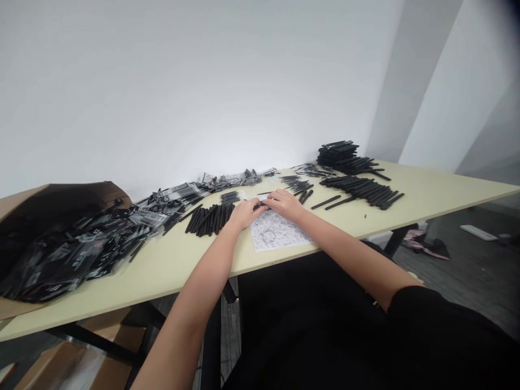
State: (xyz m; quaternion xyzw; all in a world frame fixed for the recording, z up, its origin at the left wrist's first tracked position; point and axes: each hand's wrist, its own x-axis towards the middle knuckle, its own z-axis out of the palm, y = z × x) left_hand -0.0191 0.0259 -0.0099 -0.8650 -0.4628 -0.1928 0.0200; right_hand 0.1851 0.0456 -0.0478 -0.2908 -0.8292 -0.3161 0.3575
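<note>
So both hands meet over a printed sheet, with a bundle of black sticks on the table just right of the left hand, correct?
Nearly. In the head view the left hand and right hand do meet over the printed sheet, but the bundle of black sticks lies just left of the left hand, not right.

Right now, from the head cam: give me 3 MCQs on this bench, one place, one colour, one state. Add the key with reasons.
1. Where does the printed paper sheet lie?
A. at the table's near edge, under the hands
B. inside the cardboard box
C. on the floor

2. What colour are the loose sticks beside the left hand?
A. white
B. black
C. red

3. How do the two hands stand?
A. far apart at the table ends
B. close together over the sheet, fingers meeting on a small black piece
C. hanging below the table

Key: 1 A, the sheet sits on the table at its near rim. 2 B, every stick in the row is black. 3 B, the right hand meets the left above the sheet.
</note>
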